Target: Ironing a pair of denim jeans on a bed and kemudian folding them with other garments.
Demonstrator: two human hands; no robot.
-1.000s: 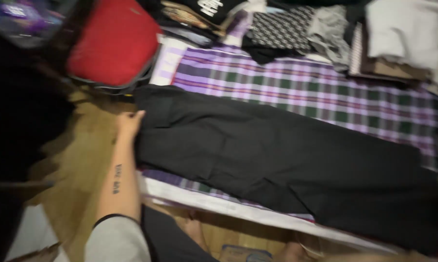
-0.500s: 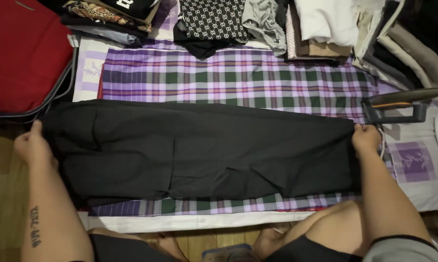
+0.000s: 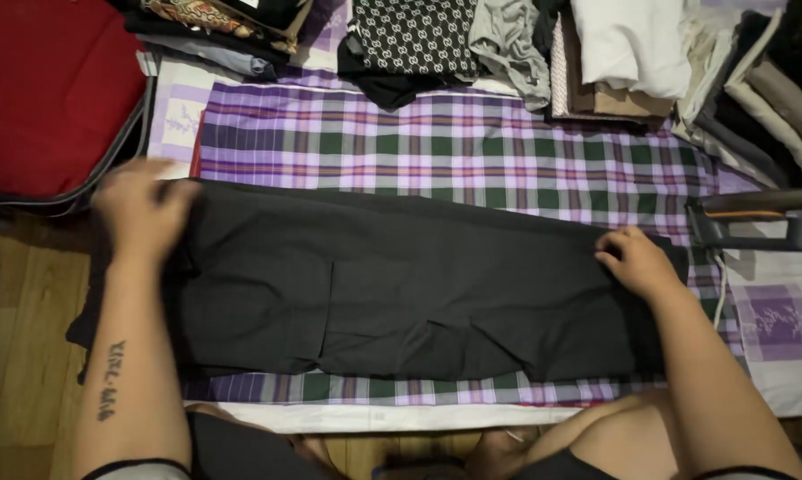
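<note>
- Surface: a purple, green and white plaid cloth (image 3: 472,151) spread over a pale printed sheet (image 3: 778,338) on a wooden floor (image 3: 14,356); floor boards show at the far left.
- Far left: a red suitcase (image 3: 50,89) lies beside the cloth's upper left corner.
- Left hand (image 3: 143,212): palm down, fingers spread, flat on the left end of the black trousers (image 3: 401,284); somewhat blurred; it grips nothing.
- The black trousers lie lengthwise across the plaid cloth, left end overhanging onto the floor, right end near the cloth's right edge.
- Top edge: folded clothes (image 3: 507,36) in a row, among them a black-and-white patterned piece and white and beige pieces.
- Right hand (image 3: 634,260): open, palm down, pressing the right end of the trousers; it clasps nothing.
- Far right: a dark handled tool with an orange stripe (image 3: 752,222) rests on the sheet, just beside the trousers' end.
- Change from half a second ago: both hands then pinched the trousers' ends at the edges; they now rest flat on top, further in. The left end has shifted slightly right.
</note>
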